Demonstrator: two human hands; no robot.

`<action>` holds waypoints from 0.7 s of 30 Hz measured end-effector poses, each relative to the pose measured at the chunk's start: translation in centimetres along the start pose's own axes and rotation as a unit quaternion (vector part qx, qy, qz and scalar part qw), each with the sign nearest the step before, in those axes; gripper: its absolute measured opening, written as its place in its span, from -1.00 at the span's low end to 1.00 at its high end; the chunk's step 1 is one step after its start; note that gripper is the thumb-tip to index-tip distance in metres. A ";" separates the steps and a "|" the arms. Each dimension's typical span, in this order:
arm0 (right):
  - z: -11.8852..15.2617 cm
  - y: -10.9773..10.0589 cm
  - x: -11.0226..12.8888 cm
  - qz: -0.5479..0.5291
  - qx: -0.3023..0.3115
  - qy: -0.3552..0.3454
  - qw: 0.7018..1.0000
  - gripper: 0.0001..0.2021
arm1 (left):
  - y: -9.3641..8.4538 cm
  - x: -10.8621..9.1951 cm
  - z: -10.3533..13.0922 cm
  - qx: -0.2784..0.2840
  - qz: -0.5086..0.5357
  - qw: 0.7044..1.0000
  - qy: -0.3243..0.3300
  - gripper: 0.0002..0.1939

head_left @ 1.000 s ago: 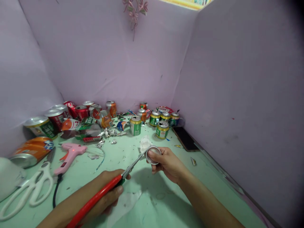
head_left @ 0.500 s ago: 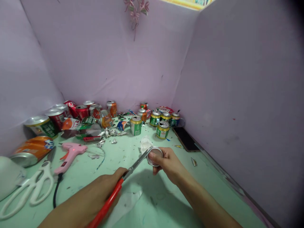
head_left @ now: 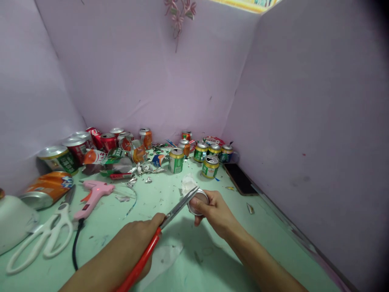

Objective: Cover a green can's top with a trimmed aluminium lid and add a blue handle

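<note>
My left hand (head_left: 141,239) is closed round red-handled scissors (head_left: 148,247), whose blades reach up and right to the rim of a small round can end (head_left: 199,202). That can end is pinched between the thumb and fingers of my right hand (head_left: 214,209). The blade tips lie across its upper left edge. Just behind it, a crumpled white piece (head_left: 188,184) rests on the table. Part of the red handles is hidden by my left hand.
White scissors (head_left: 50,235), a pink glue gun (head_left: 95,198) and an orange can (head_left: 50,188) lie left. Cut metal scraps (head_left: 142,168) and red cans (head_left: 108,142) are behind. Green cans (head_left: 210,167) stand near a phone (head_left: 240,178) at the right.
The view has shifted slightly, so the surroundings appear further right. The scissor blades now overlap the can end's upper edge more. Both hands keep their holds.
</note>
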State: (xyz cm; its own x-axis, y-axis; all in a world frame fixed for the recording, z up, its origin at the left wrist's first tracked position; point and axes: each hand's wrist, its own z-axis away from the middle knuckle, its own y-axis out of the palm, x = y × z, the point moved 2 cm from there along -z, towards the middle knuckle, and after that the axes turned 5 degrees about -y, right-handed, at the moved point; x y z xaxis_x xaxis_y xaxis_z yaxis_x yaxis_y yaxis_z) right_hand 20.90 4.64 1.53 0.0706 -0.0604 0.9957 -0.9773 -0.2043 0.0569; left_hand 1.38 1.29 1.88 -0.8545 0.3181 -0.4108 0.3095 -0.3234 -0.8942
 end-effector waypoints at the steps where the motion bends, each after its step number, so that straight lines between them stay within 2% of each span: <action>1: 0.0 0.0 0.0 0.000 -0.003 -0.001 1.000 -0.68 | 0.5 0.3 -0.2 0.001 -0.033 0.999 -0.003 -0.66; 5: -0.3 -0.3 0.0 0.009 -0.002 0.000 1.000 -0.69 | 1.3 0.9 -0.5 -0.014 -0.104 0.994 0.005 -0.56; 11: -0.4 -0.7 0.1 0.012 0.003 0.008 1.000 -0.70 | 1.7 0.8 -0.5 -0.044 -0.097 0.994 0.023 -0.51; 15: -0.4 -0.9 0.3 0.030 0.016 -0.002 0.999 -0.72 | 1.4 0.4 -0.3 -0.056 -0.060 0.996 0.034 -0.57; 21: -0.2 -1.6 1.5 0.078 0.039 0.006 0.996 -0.74 | -0.3 -0.5 0.2 -0.022 0.020 0.999 0.032 -0.76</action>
State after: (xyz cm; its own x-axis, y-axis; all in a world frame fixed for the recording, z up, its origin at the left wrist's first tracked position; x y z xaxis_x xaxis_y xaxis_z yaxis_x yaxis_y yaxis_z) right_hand 22.52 5.10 2.91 -0.0836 -0.0866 0.9927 -0.9574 -0.2693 -0.1041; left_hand 1.65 1.04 2.42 -0.8135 0.3624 -0.4548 0.3615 -0.2975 -0.8836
